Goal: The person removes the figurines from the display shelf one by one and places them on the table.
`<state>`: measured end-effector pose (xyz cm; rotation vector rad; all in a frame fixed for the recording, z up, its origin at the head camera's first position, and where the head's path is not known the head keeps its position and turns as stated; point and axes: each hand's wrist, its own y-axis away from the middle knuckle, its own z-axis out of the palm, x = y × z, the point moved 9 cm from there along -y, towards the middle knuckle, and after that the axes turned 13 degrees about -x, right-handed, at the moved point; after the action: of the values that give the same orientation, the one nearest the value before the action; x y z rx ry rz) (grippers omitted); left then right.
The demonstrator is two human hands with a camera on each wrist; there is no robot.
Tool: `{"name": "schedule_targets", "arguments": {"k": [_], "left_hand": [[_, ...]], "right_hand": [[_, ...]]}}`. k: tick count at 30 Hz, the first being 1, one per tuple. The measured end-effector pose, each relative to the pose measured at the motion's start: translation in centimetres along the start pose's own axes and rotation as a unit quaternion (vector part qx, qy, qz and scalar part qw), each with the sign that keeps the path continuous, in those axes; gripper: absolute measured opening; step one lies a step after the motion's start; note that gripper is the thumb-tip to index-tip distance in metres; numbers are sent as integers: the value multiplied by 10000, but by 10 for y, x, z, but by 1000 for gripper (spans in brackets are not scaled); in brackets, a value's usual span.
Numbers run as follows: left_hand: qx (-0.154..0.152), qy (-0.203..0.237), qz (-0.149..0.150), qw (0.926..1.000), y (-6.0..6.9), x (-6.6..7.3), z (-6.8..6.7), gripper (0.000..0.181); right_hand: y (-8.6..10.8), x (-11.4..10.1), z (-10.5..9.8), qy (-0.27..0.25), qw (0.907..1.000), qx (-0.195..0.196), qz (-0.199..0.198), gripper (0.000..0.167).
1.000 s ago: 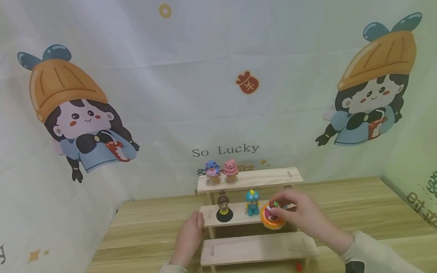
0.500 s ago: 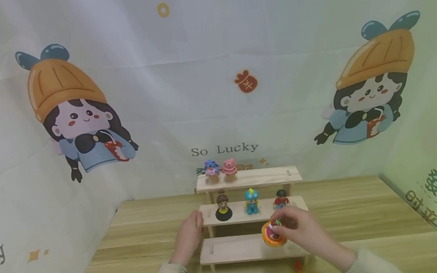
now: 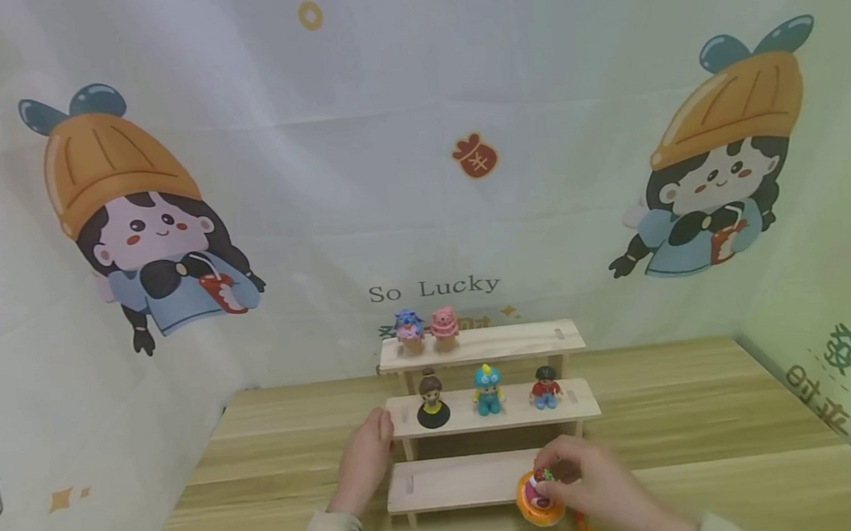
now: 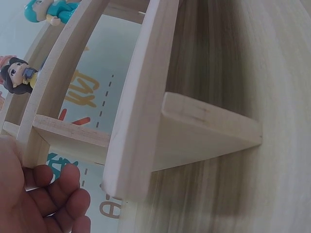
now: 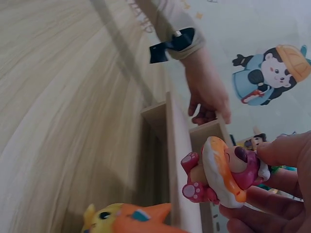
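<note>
My right hand [image 3: 601, 474] pinches a small pink bear toy with an orange ring [image 3: 542, 510] by its top, in front of the right part of the lowest shelf board [image 3: 458, 482]. In the right wrist view the toy [image 5: 224, 170] lies sideways between thumb and fingers, its pink feet facing away from the palm. My left hand [image 3: 363, 460] grips the left end of the middle board [image 3: 463, 422] of the three-tier wooden stand. In the left wrist view, this hand [image 4: 46, 199] has its fingers curled at the board's end.
The middle board holds a brown-haired figure [image 3: 432, 397], a teal figure [image 3: 488, 390] and a red-shirted figure [image 3: 545, 387]. Blue [image 3: 410, 330] and pink [image 3: 445, 329] cone toys stand on the top board. An orange-yellow toy [image 5: 126, 218] lies near the stand's front right.
My right hand has carried the bear toy down and toward the front, from the middle board to the lowest one, uncovering the red-shirted figure. My left hand keeps its grip.
</note>
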<state>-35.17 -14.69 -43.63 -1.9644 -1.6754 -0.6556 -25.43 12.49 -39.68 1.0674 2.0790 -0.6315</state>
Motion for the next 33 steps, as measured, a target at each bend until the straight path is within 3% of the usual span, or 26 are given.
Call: {"name": "schedule_targets", "arguments": {"k": [8,12,19,33], "left_hand": [[-61,51,-26,10000,0,0,1,29],[-77,73,-56,9999,0,-1,1,29],[-26,75,-18,10000,-1,1,0,28],[-66,121,-128,9998,0,-1,0,28]], "right_hand": [[2,5,17,97,9989,-216,-402,13],[3,5,23,469,9967,-314,-584,14],[0,24,37,503,9962,-713,64,11],[2,33,48,401,9946,-959,-17,14]]}}
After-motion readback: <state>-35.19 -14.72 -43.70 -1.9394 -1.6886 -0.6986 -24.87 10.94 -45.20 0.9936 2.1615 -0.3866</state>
